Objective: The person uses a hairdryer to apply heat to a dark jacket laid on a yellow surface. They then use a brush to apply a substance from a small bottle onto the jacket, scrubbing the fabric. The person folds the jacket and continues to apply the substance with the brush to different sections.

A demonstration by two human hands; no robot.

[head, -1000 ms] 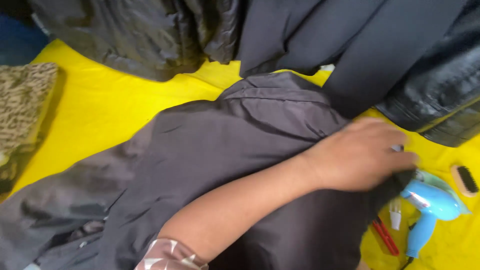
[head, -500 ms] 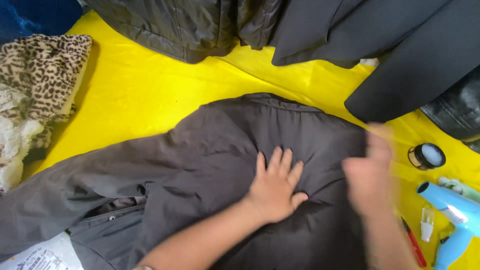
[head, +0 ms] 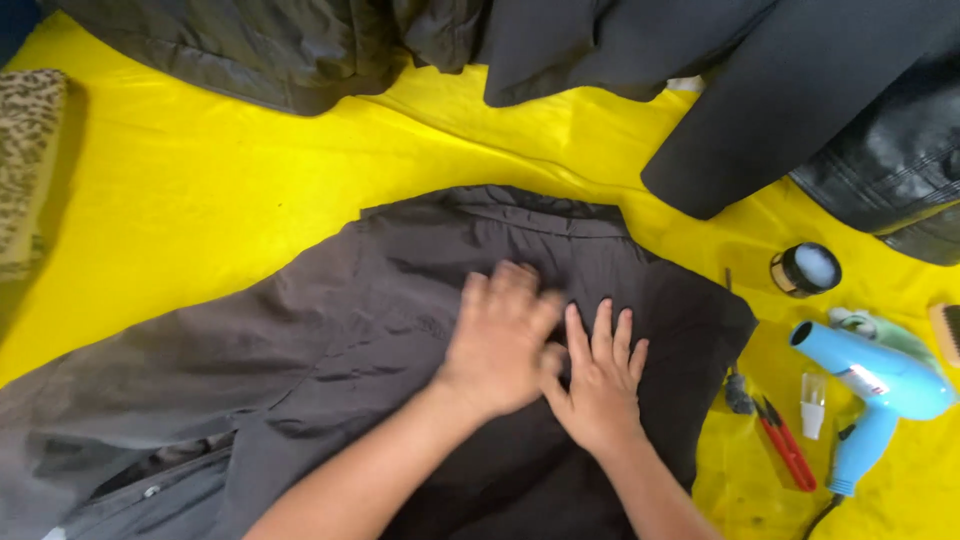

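While both hands press flat at centre frame, left hand (head: 497,338) and right hand (head: 600,380) side by side, fingers spread, gripping nothing, on a dark grey jacket (head: 330,340) lying across the yellow sheet (head: 200,200), bare sheet upper left, blue hairdryer (head: 870,385) and red clippers (head: 785,442) beside its right edge.

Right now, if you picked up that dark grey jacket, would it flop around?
Probably yes. The dark grey jacket lies wrinkled and flat on the yellow sheet, so it looks soft, thin and light. Its slight sheen hints it may feel slippery under the left hand and right hand.
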